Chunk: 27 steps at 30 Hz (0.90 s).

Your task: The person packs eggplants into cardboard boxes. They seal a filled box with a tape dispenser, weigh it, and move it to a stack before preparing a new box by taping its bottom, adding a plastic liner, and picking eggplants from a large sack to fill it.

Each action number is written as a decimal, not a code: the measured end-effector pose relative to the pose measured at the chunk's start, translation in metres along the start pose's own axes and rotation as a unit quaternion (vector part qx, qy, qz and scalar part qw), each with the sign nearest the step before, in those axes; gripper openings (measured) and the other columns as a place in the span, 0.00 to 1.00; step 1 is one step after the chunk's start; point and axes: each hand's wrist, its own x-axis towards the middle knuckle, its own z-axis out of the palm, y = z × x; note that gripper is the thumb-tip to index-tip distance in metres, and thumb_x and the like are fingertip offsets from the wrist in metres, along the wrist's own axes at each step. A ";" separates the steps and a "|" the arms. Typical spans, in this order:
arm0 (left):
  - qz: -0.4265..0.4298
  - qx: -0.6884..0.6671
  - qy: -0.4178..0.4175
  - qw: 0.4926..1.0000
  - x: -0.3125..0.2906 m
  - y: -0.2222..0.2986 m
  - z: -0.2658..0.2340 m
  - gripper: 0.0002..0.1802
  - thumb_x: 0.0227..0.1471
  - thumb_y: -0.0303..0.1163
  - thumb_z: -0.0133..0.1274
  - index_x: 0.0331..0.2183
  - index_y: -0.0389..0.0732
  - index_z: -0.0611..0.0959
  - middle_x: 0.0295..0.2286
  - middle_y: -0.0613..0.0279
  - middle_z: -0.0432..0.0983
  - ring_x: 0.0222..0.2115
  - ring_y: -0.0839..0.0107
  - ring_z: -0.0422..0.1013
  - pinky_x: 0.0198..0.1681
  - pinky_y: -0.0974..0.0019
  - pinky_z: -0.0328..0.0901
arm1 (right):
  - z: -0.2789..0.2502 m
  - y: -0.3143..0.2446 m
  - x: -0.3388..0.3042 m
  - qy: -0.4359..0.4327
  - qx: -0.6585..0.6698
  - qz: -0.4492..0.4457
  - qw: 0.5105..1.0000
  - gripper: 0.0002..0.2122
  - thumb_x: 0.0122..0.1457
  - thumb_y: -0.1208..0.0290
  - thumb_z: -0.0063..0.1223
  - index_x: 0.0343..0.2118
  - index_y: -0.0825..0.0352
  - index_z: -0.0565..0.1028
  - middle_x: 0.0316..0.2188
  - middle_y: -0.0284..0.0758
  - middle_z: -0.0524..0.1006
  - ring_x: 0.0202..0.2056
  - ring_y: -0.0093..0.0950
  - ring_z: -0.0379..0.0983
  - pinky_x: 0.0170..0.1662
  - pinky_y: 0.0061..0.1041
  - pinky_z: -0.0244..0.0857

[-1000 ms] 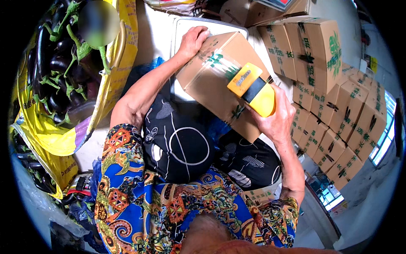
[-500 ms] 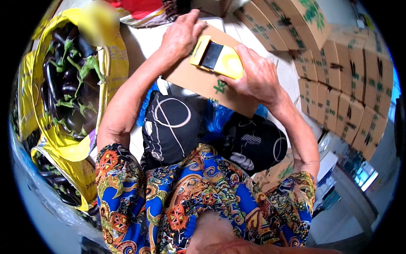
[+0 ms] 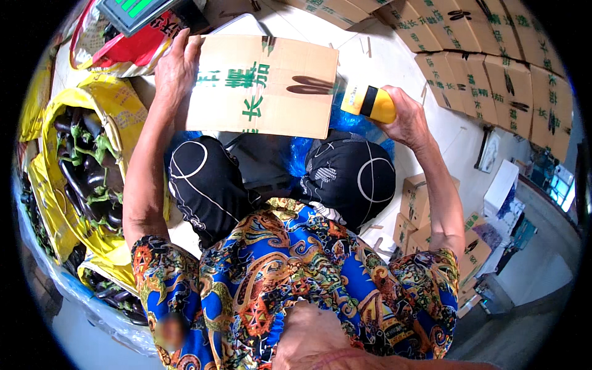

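Observation:
A flat-faced cardboard box [image 3: 265,86] with green print and dark eggplant-like shapes lies before me, above my knees. My left hand [image 3: 176,71] grips its left edge, fingers pointing away from me along the side. To the right of the box and apart from it, my right hand [image 3: 404,117] is closed around a yellow tape dispenser [image 3: 370,103] with a black band across it. The palm side of the right hand's grip is hidden. Shiny patches show on the box's top face.
At left stand yellow sacks [image 3: 126,102] of dark eggplants [image 3: 92,172]. A scale display [image 3: 132,12] and a red-and-white sack [image 3: 139,52] are at the far left. Stacked cartons [image 3: 487,86] line the far right; smaller boxes [image 3: 416,200] sit beside my right arm.
The tape dispenser has lifted off the box and moved right with my right hand. The box has turned more level, and my left hand now sits at its left edge. The view has shifted.

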 end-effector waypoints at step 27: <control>-0.141 -0.143 -0.075 0.977 0.021 -0.077 -0.047 0.31 0.61 0.57 0.39 0.46 0.38 0.78 0.37 0.50 0.78 0.42 0.60 0.73 0.47 0.63 0.63 | 0.142 -0.014 0.071 0.041 0.213 -0.008 0.976 0.38 0.44 0.49 0.67 0.49 0.69 0.60 0.35 0.54 0.74 0.38 0.50 0.75 0.40 0.44 0.72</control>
